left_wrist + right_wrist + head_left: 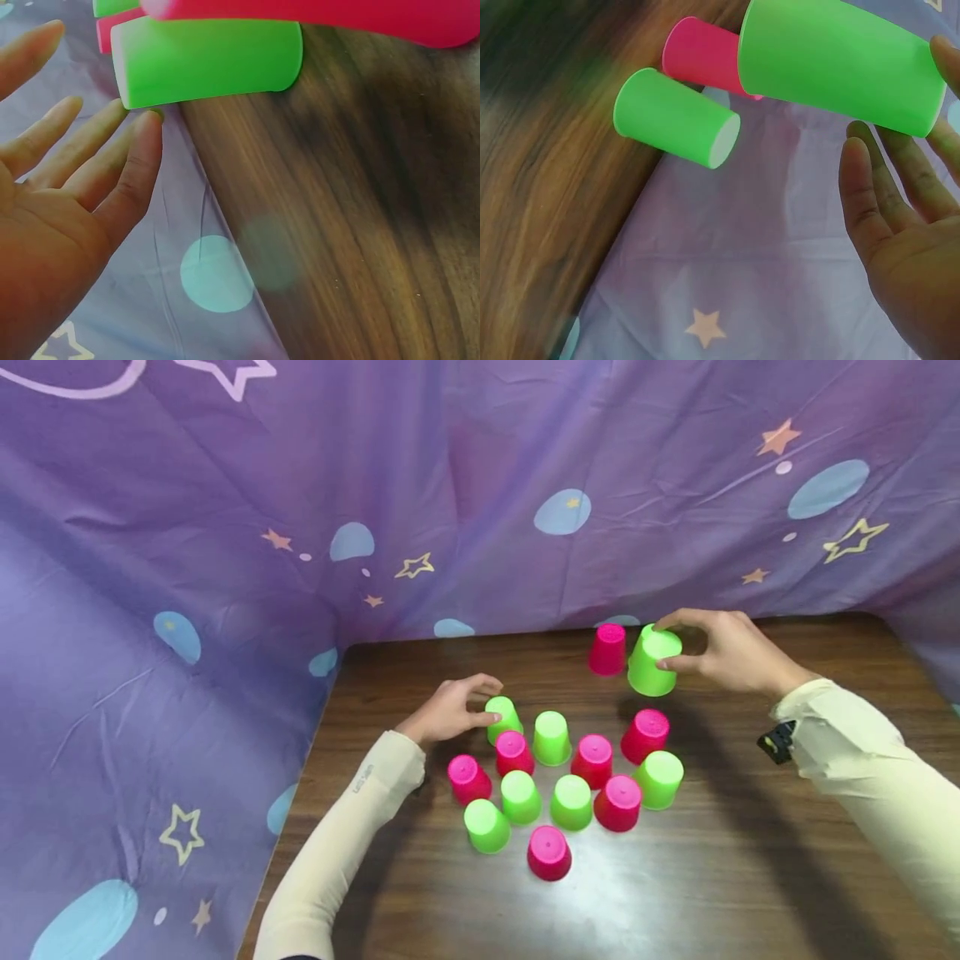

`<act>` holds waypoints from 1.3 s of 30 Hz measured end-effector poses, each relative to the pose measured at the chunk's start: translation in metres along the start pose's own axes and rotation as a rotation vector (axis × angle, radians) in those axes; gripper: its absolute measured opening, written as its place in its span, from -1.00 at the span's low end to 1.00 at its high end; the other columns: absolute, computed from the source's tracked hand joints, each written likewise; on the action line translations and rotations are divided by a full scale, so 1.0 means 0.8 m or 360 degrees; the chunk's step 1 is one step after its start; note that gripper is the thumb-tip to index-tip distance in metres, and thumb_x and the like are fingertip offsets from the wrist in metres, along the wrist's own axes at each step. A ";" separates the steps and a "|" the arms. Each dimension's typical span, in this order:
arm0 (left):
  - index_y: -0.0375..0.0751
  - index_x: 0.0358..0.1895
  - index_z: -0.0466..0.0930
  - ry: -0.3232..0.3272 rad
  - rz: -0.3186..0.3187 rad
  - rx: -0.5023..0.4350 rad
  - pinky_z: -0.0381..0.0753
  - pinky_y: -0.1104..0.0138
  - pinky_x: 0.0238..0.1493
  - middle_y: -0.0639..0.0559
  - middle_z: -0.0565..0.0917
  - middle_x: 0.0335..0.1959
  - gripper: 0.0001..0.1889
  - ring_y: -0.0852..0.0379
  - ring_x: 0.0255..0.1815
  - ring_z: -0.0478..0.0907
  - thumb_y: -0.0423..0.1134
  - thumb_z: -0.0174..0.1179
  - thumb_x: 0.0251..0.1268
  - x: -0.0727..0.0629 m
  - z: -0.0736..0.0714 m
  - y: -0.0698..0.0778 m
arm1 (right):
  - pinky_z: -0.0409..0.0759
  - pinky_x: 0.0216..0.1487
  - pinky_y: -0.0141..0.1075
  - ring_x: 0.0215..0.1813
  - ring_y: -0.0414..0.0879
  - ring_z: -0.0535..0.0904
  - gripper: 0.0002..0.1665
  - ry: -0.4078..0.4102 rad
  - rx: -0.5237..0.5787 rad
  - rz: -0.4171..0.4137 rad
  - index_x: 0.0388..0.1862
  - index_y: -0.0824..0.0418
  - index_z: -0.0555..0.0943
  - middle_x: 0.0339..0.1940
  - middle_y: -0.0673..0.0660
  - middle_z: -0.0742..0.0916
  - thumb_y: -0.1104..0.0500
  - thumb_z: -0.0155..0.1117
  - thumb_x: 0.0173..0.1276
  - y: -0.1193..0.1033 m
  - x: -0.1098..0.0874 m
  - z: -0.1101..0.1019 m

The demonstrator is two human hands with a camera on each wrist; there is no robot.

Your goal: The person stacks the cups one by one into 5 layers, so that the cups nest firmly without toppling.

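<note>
With thumb and finger, my right hand [723, 647] pinches an upside-down green cup [652, 668] by its upper end, at the back right of the table. Beyond it, in the right wrist view, stand a second green cup [671, 116] and a pink cup [705, 56]; the held cup hides that second green cup in the head view. On the left, my left hand [450, 708] has its fingers spread loosely around the top of another green cup [504, 720]. Its fingertips [150, 120] are right at that cup's base in the left wrist view.
Several pink and green cups stand upside down mid-table, among them a pink cup [549, 853] at the front and a green cup [662, 779] at the right. Behind the wooden table [675, 893] hangs a purple patterned cloth [495, 560], which also covers the left side.
</note>
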State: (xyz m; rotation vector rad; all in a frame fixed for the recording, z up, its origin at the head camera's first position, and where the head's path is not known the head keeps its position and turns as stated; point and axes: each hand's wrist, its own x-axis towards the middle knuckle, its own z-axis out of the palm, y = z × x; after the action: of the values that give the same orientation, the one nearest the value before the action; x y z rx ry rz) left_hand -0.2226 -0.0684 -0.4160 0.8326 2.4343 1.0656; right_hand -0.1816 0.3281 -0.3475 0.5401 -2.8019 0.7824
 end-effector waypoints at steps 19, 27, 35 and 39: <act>-0.28 0.28 0.51 -0.0001 -0.0027 0.0324 0.63 0.08 0.27 -0.17 0.68 0.19 -0.46 -0.10 0.21 0.65 -0.30 0.40 0.23 0.004 0.010 0.001 | 0.55 0.02 -0.08 -0.08 0.07 0.71 -0.53 -0.0163 0.0078 0.0070 0.01 0.18 0.69 -0.18 0.18 0.81 0.11 0.58 0.11 -0.022 0.061 0.044; -0.21 0.25 0.54 0.0022 -0.0009 0.0494 0.65 0.18 0.20 -0.08 0.72 0.11 -0.48 0.01 0.11 0.66 -0.25 0.42 0.21 0.014 0.012 0.007 | 0.59 0.00 -0.07 -0.07 0.13 0.70 -0.53 -0.0193 0.0136 0.0135 0.00 0.23 0.68 -0.17 0.25 0.79 0.12 0.57 0.12 -0.025 0.083 0.061; -0.23 0.21 0.57 0.0055 0.0018 0.0520 0.63 0.15 0.23 -0.08 0.72 0.11 -0.51 0.00 0.13 0.65 -0.27 0.43 0.19 0.016 0.013 0.011 | 0.56 0.01 -0.02 -0.11 0.14 0.69 -0.54 -0.0178 0.0168 0.0256 -0.02 0.19 0.67 -0.16 0.27 0.79 0.11 0.57 0.11 -0.025 0.095 0.078; -0.23 0.19 0.57 0.0021 0.0008 0.0513 0.63 0.14 0.23 -0.08 0.73 0.08 -0.52 0.00 0.14 0.64 -0.28 0.43 0.19 0.011 0.019 0.008 | 0.55 0.07 0.03 -0.01 0.24 0.67 -0.53 -0.0179 0.0174 0.0288 -0.02 0.20 0.66 -0.09 0.29 0.78 0.10 0.58 0.09 -0.024 0.093 0.094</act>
State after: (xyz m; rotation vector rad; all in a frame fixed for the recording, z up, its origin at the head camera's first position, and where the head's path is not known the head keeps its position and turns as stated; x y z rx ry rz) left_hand -0.2189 -0.0507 -0.4221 0.9297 2.6568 0.6895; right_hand -0.2483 0.2511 -0.3822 0.3610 -2.9562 0.9744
